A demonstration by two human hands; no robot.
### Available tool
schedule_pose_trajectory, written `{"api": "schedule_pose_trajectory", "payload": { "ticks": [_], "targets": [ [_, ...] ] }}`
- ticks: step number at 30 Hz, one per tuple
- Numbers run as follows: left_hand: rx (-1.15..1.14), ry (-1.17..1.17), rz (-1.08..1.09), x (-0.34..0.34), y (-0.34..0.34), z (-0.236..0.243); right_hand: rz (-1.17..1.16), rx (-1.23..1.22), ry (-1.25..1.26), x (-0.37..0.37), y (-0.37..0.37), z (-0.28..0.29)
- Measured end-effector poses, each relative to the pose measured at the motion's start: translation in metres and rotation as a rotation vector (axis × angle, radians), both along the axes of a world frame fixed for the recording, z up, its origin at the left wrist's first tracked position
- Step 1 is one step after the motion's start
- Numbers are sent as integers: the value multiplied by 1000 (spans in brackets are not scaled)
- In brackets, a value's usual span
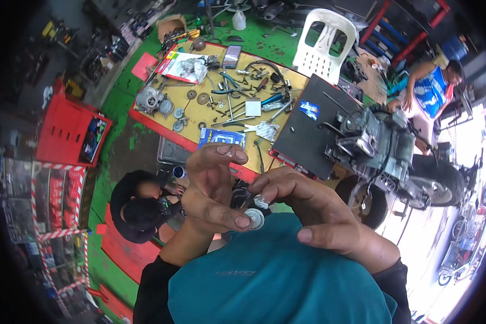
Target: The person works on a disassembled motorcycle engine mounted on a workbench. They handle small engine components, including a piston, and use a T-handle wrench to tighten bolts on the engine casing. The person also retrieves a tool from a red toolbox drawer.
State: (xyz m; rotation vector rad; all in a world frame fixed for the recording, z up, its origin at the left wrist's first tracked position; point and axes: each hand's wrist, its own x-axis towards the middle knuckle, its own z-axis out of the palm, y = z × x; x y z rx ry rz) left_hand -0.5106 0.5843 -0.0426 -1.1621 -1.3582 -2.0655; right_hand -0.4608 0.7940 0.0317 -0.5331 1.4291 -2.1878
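In front of my chest, my left hand pinches a small round silvery metal part by its edge, near the thumb tip. The part looks like a flanged disc with a raised middle; its exact kind does not show. My left index finger is lifted away from the thumb, so other fingers behind seem to back the part. My right hand is close beside it, thumb and fingers apart. A whitish, grease-like smear covers one right fingertip, just above the metal part. Both hands look dirty.
Ahead stands a yellow-topped workbench with pliers, screwdrivers, bolts and engine parts. A dark-topped table adjoins it, beside a large engine. One person crouches at left; another sits at right. A white plastic chair stands behind.
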Motion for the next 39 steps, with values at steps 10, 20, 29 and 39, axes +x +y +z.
{"api": "schedule_pose_trajectory", "payload": {
  "ticks": [10, 20, 29, 39],
  "targets": [
    [-60, 124, -96, 32, 55, 20, -105, 24, 256, 58, 52, 7],
    [-71, 56, -73, 65, 71, 30, -99, -17, 216, 96, 67, 11],
    [-2, 25, 16, 89, 91, 31, -210, -89, 103, 127, 62, 8],
    [-105, 114, 155, 97, 94, 35, -311, 37, 512, 130, 75, 0]
  ]
}}
